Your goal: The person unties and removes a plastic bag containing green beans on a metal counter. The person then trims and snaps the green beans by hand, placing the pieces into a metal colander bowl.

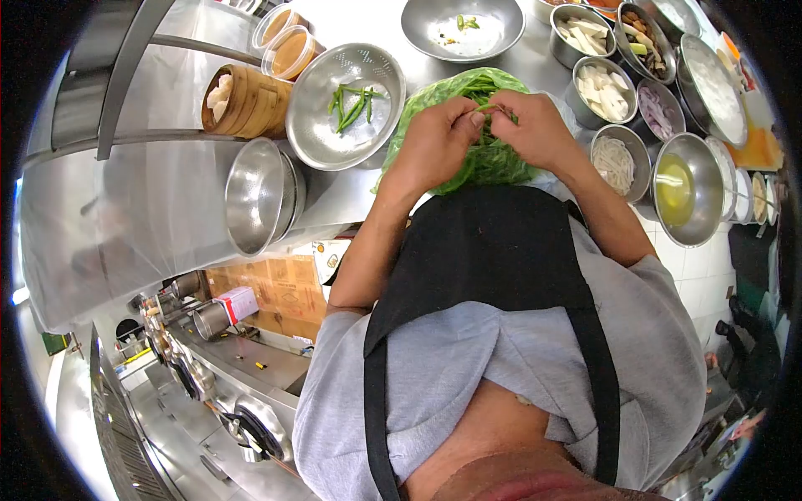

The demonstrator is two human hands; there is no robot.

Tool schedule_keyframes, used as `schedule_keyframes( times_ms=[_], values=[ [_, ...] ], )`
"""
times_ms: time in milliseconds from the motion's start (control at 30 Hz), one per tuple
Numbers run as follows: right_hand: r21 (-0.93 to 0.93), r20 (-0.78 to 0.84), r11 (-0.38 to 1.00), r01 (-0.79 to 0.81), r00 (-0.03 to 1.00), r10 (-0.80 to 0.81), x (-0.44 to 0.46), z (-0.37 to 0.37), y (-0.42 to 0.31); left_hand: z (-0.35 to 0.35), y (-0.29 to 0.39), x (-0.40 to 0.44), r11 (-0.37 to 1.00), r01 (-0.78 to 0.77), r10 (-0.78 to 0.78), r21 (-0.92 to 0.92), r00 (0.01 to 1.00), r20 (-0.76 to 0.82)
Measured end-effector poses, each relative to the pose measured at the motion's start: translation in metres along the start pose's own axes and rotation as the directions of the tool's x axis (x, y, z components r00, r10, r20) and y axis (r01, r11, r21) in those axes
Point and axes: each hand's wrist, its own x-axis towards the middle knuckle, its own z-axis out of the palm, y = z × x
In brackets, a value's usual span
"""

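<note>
My left hand (pixel 439 138) and my right hand (pixel 533 125) meet over an open green plastic bag (pixel 447 171). Fingers of both hands are closed in a pinch on a thin green bean (pixel 486 107), mostly hidden by the fingertips. More green beans (pixel 480 83) show inside the bag, behind and below my hands. Left of the bag, a perforated steel colander (pixel 313 138) holds several green bean pieces (pixel 355 108). Beyond the bag, a wide steel bowl (pixel 426 37) contains a few small green bits and scraps (pixel 468 22).
At right stand steel containers of white slices (pixel 603 90), sliced onion (pixel 658 113), pale strips (pixel 614 163) and yellow liquid (pixel 675 184). At left are a bamboo steamer (pixel 259 100), tubs of brown sauce (pixel 292 52) and stacked steel bowls (pixel 255 196) near the counter's edge.
</note>
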Motion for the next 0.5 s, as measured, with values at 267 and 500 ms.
schedule_keyframes(
  times_ms=[267, 500],
  values=[
    [0.438, 0.004, 0.898, -0.042, 0.999, 0.045, 0.001, -0.004, 0.018, -0.014, 0.011, 0.001, 0.979, 0.035, -0.053, 0.2, 0.995, 0.084],
    [0.044, 0.104, 0.989, 0.14, 0.984, -0.144, 0.002, -0.005, 0.005, -0.009, 0.003, 0.005, 0.96, -0.078, 0.054, 0.267, 0.994, 0.097]
  ],
)
